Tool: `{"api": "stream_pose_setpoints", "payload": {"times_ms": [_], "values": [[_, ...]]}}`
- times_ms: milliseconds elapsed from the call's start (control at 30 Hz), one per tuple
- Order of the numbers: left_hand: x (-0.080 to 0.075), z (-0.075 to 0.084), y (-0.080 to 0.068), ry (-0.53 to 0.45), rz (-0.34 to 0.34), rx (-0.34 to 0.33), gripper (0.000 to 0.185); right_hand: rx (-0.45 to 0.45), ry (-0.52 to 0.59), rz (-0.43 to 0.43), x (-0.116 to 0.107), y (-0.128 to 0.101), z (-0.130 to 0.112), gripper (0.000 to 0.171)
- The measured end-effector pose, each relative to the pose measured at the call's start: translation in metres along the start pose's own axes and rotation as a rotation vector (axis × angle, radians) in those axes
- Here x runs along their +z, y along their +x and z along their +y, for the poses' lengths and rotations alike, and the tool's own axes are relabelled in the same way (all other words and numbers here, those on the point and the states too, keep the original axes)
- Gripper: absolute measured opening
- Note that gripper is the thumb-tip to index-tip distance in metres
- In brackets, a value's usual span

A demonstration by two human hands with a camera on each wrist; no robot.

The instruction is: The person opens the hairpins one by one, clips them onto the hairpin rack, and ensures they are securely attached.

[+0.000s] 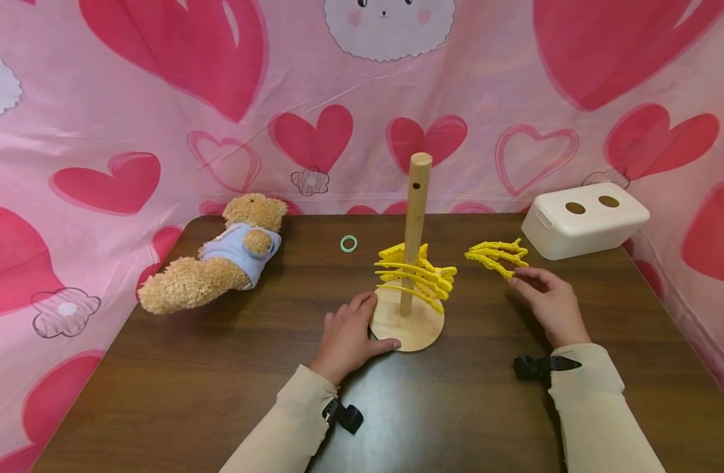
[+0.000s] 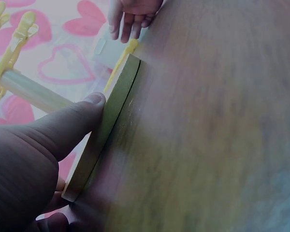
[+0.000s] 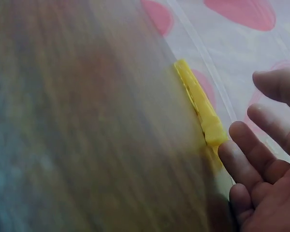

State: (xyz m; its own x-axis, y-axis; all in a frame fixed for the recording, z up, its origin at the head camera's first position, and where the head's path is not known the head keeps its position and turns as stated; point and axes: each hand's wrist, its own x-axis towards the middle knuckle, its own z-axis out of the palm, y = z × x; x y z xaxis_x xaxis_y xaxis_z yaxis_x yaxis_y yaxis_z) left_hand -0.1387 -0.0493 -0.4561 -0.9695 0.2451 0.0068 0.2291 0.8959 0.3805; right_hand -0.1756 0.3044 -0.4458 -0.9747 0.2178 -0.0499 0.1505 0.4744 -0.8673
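A wooden stand has a round base and an upright pole. Several yellow clips hang on the pole above the base. My left hand grips the left edge of the base, with the thumb on its rim. A loose pile of yellow clips lies on the table to the right. My right hand rests just behind that pile with straight fingers touching the nearest clip.
A teddy bear in a blue top lies at the left on the dark wooden table. A small green ring lies behind the stand. A white box with two holes sits at the back right. Pink heart cloth surrounds the table.
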Motion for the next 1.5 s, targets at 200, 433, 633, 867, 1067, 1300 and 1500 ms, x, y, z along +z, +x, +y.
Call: {"api": "stream_pose_setpoints", "payload": {"times_ms": [200, 433, 633, 867, 1067, 1300, 1500], "values": [[0.000, 0.001, 0.001, -0.003, -0.007, 0.001, 0.102, 0.053, -0.043, 0.001, -0.003, 0.005, 0.001, 0.060], [0.000, 0.002, 0.001, 0.008, 0.005, 0.011, 0.102, 0.033, -0.165, -0.056, -0.008, 0.012, 0.000, 0.067], [0.000, 0.004, 0.001, 0.001, 0.000, 0.006, 0.101, 0.074, -0.237, -0.120, -0.009, 0.017, -0.001, 0.074], [-0.001, 0.006, 0.001, 0.000, -0.008, 0.007, 0.101, 0.091, -0.265, -0.121, -0.010, 0.018, -0.004, 0.068], [-0.002, 0.005, 0.001, 0.004, 0.008, 0.015, 0.099, 0.127, -0.192, -0.090, -0.007, 0.017, -0.005, 0.067], [-0.001, 0.003, 0.000, 0.006, 0.014, 0.016, 0.099, 0.161, -0.107, -0.010, -0.002, 0.014, -0.005, 0.066], [0.000, 0.000, -0.001, 0.008, 0.022, 0.012, 0.099, 0.138, -0.051, 0.064, 0.003, 0.012, -0.007, 0.065]]}}
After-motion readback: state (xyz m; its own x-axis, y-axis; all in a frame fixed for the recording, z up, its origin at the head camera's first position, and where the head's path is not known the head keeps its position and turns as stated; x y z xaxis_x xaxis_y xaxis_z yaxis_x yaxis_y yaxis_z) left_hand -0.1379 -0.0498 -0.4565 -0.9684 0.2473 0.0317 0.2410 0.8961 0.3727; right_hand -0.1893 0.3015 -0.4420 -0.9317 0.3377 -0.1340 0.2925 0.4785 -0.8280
